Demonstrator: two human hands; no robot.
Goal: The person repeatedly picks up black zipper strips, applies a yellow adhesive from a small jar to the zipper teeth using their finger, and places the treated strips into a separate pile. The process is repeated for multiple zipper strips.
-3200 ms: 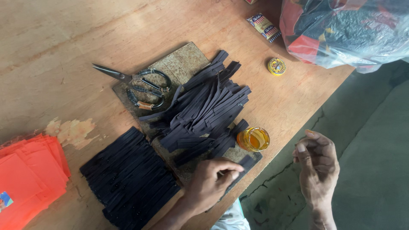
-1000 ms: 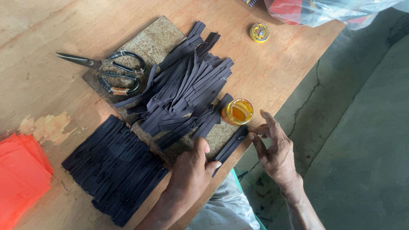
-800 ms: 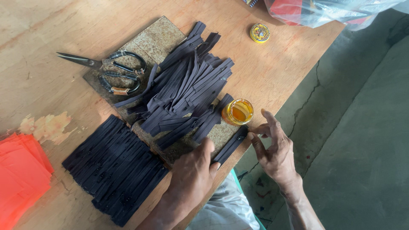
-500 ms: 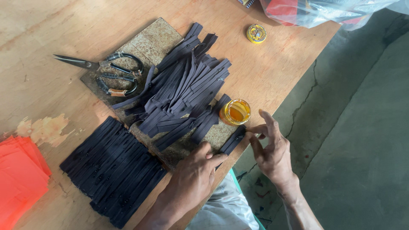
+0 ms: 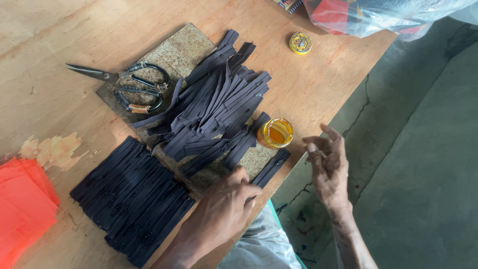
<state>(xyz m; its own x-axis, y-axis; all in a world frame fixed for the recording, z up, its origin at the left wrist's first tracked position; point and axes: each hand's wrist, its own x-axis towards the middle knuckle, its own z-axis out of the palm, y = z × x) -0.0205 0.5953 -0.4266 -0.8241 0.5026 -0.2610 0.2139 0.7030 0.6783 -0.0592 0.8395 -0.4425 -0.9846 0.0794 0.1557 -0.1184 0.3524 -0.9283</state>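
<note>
At the near edge of the wooden table [image 5: 308, 84], your left hand [image 5: 226, 211] rests palm down on the mottled board [image 5: 184, 47], fingers curled loosely over its front part; whether anything is pinched under them cannot be told. Its fingertips [image 5: 244, 177] lie just beside a single dark zipper strip [image 5: 271, 168] that sits alone on the board's corner. Your right hand [image 5: 327, 167] hovers off the table's edge, over the concrete floor [image 5: 423, 164], fingers loosely spread and part-bent, holding nothing visible. Between the two hands, on the board, stands a small open jar of amber liquid [image 5: 275, 133].

Behind the left hand, a loose pile of dark zipper strips [image 5: 219, 104] is heaped across the board, the strips crossing at several angles. Left of that hand, a neat stack of dark zipper strips [image 5: 132, 197] lies side by side on the table, touching the board's edge. Scissors [image 5: 127, 87] rest on the board's far left part, blades reaching out over the table. Orange sheets [image 5: 22, 204] lie at the left edge. A small round yellow tin [image 5: 300, 43] sits well apart near the far side, close to a plastic bag [image 5: 388, 17].
</note>
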